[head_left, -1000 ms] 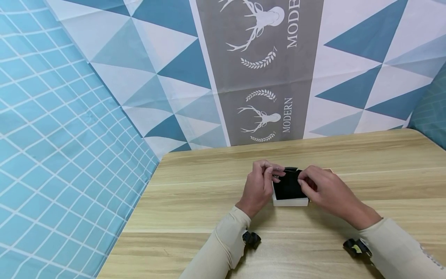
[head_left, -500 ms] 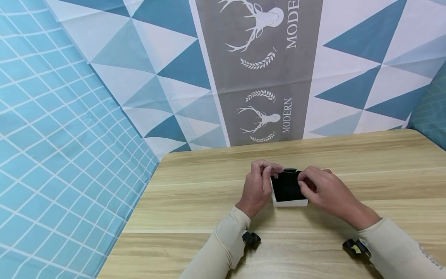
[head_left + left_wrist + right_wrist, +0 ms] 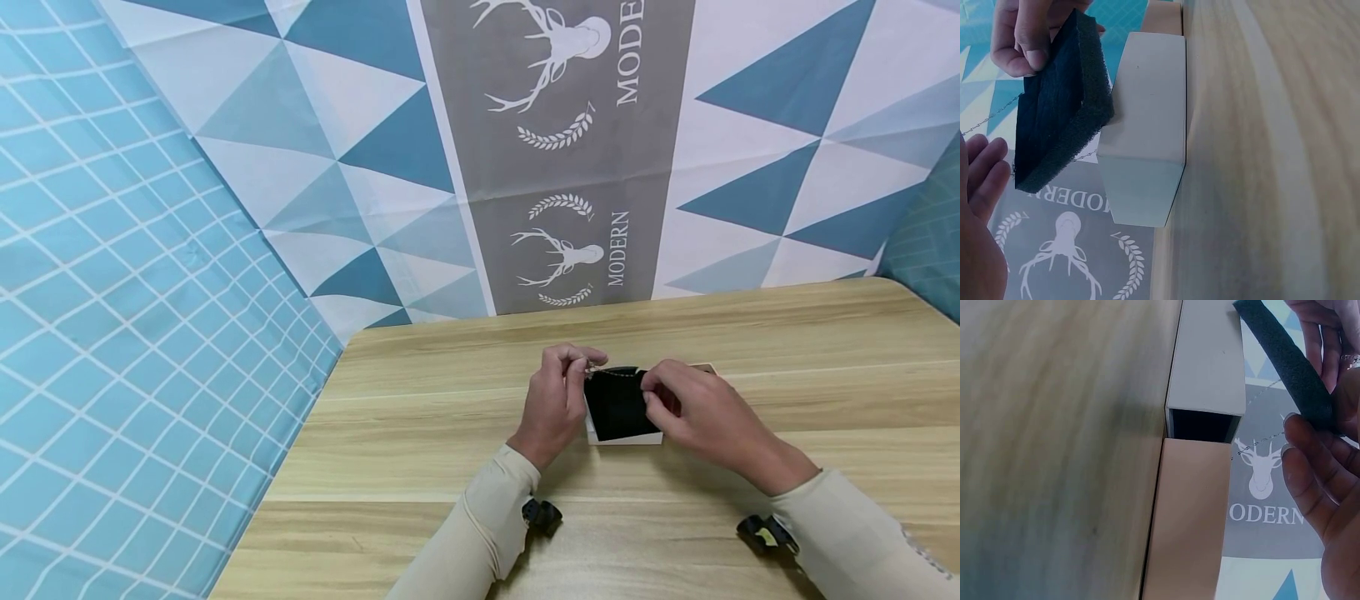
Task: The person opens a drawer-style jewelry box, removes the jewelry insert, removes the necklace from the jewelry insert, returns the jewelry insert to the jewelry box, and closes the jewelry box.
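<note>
My right hand (image 3: pixel 701 408) pinches the edge of a black foam pad (image 3: pixel 621 407), which is tilted above a small white box (image 3: pixel 626 437). In the left wrist view, the foam pad (image 3: pixel 1060 106) is lifted clear of the box's top edge at one end. A thin chain (image 3: pixel 617 374) runs along the far side of the pad to my left hand (image 3: pixel 553 400), whose thumb and index finger pinch its end. Part of the chain (image 3: pixel 1263 439) hangs behind the pad in the right wrist view. Its other end is hidden.
A tan box part (image 3: pixel 1191 519) stands beside the white box, mostly behind the right hand in the head view. Both stand on a wood-grain table (image 3: pixel 420 400). A patterned cloth (image 3: pixel 577 167) hangs behind the table's far edge.
The foam pad's near edge has come forward and covers more of the box's front rim. My left fingers have shifted slightly left, and more chain shows. The right hand is almost still.
</note>
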`<control>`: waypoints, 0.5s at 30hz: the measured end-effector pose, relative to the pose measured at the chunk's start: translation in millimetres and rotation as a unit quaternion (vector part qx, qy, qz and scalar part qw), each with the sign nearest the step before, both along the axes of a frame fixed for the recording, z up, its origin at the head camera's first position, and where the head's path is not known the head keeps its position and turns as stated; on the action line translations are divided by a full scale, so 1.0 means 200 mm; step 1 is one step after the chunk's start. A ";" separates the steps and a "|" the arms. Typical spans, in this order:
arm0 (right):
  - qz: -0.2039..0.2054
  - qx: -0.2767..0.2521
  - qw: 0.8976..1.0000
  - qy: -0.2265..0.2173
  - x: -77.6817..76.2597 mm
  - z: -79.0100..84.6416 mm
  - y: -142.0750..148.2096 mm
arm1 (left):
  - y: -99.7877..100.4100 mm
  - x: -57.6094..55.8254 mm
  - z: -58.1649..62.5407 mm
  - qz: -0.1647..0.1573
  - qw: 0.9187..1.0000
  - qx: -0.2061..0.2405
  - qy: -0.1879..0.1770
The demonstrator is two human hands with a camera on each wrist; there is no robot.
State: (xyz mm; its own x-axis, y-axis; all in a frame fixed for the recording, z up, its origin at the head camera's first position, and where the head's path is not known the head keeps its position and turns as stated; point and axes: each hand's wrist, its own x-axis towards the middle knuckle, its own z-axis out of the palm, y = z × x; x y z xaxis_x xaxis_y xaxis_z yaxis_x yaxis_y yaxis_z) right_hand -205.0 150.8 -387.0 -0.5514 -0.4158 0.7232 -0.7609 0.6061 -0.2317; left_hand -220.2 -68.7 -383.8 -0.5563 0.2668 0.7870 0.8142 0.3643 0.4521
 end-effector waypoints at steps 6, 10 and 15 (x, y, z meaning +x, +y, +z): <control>0.007 -0.004 1.000 -0.002 0.00 0.00 0.00 | 0.00 0.00 0.00 0.000 1.000 0.001 0.003; 0.007 -0.004 1.000 -0.001 0.00 0.00 0.00 | 0.00 0.00 0.00 -0.001 1.000 0.000 0.008; 0.007 -0.004 1.000 -0.010 0.01 0.00 0.00 | 0.00 0.00 0.00 -0.002 1.000 0.001 0.012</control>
